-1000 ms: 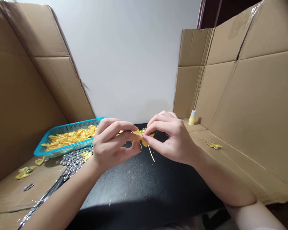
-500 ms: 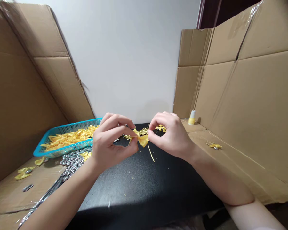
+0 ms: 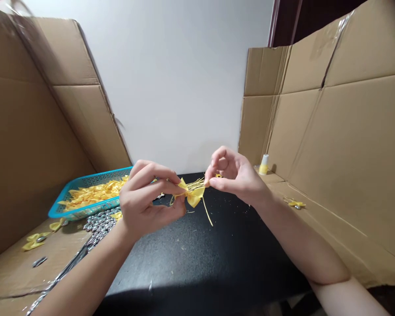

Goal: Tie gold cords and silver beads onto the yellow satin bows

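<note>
My left hand [image 3: 146, 199] pinches a small yellow ribbon bow [image 3: 192, 196] by its middle, above the black tabletop [image 3: 197, 250]. A thin yellow strand hangs down from the bow toward the table. My right hand [image 3: 237, 177] is just right of the bow, its thumb and forefinger pinched on a fine yellow thread at the bow's right tip, the other fingers curled. Behind the bow lies a bundle of thin yellow threads, partly hidden by the hands.
A blue plastic basket [image 3: 73, 186] of yellow ribbon pieces sits at the left, with a pile of small silver metal pieces [image 3: 100, 224] in front of it. Loose yellow bows [image 3: 36, 240] lie on cardboard. A small yellow-and-white bottle [image 3: 264, 164] stands at the right. Cardboard walls [image 3: 349, 131] flank both sides.
My right hand has drawn back to the right and up from the bow, pulling the thread. The bow's loops now show between the hands. The camera view tilted slightly.
</note>
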The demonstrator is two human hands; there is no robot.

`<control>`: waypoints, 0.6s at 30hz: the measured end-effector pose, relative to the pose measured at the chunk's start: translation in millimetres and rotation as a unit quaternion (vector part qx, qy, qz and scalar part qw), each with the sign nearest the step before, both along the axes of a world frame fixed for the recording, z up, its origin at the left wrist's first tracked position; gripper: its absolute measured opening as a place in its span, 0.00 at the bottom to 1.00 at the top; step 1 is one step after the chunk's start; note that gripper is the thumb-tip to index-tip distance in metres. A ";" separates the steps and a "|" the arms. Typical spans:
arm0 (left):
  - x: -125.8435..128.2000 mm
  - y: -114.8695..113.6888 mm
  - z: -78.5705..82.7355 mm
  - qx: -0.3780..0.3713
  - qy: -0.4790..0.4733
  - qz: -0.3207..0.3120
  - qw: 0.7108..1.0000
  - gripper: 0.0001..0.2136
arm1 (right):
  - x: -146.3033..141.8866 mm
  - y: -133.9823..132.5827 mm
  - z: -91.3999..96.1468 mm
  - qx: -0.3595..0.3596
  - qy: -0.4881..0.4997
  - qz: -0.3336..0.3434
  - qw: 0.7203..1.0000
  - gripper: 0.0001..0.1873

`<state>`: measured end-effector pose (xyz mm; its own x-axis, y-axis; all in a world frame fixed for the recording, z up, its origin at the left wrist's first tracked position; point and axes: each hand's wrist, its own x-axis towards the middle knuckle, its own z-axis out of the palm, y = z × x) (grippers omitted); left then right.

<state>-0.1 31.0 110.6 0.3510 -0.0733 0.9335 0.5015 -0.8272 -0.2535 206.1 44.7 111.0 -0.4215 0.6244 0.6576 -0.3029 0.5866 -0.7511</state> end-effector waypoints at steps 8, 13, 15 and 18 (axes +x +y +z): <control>-0.9 2.0 0.7 0.020 0.005 0.003 1.000 0.07 | 9.0 12.1 3.2 -0.087 -0.055 0.222 0.970 0.07; -2.9 2.1 -0.4 -0.007 -0.010 -0.007 1.000 0.07 | 17.6 16.0 5.5 -0.076 -0.061 0.180 0.979 0.03; -4.5 1.7 -1.1 -0.022 -0.018 -0.007 1.000 0.07 | 22.3 16.2 7.3 -0.032 -0.080 0.100 0.991 0.06; -5.1 0.6 -0.9 -0.039 -0.020 -0.029 0.999 0.07 | 27.9 14.7 10.0 0.039 -0.137 -0.012 0.990 0.06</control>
